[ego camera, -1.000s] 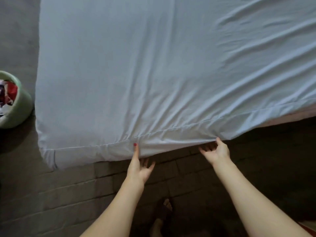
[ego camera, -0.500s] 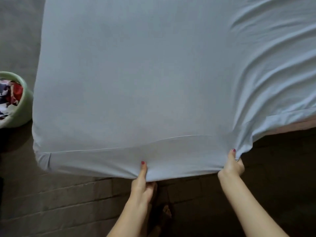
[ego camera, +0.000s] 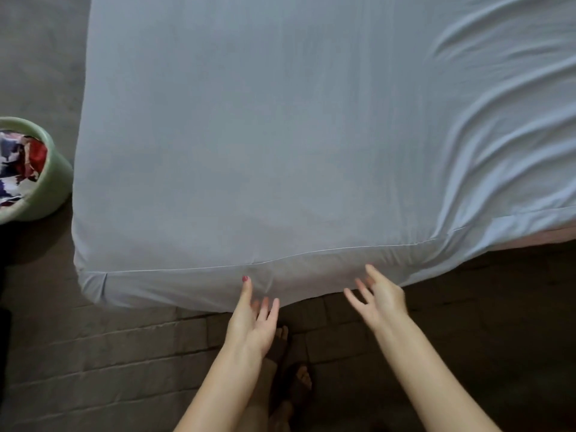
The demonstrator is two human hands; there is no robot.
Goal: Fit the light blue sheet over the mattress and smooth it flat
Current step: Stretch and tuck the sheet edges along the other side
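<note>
The light blue sheet (ego camera: 265,135) covers the mattress top and hangs over its near side, smooth on the left and centre, with deep folds at the right. A strip of bare pinkish mattress (ego camera: 536,240) shows below the sheet's hem at the far right. My left hand (ego camera: 254,316) is open just below the near hem, thumb resting against the cloth. My right hand (ego camera: 378,299) is open too, fingers spread, blurred, at the hem a little to the right. Neither hand grips the sheet.
A pale green tub (ego camera: 46,182) with coloured cloth inside stands on the floor against the bed's left side. Dark tiled floor (ego camera: 109,369) lies along the near side. My bare feet (ego camera: 293,378) stand close to the bed.
Both hands have let go of the sheet's lower edge, which they had pulled down, and have opened. The near side is now stretched smooth; the folds remain at the right.
</note>
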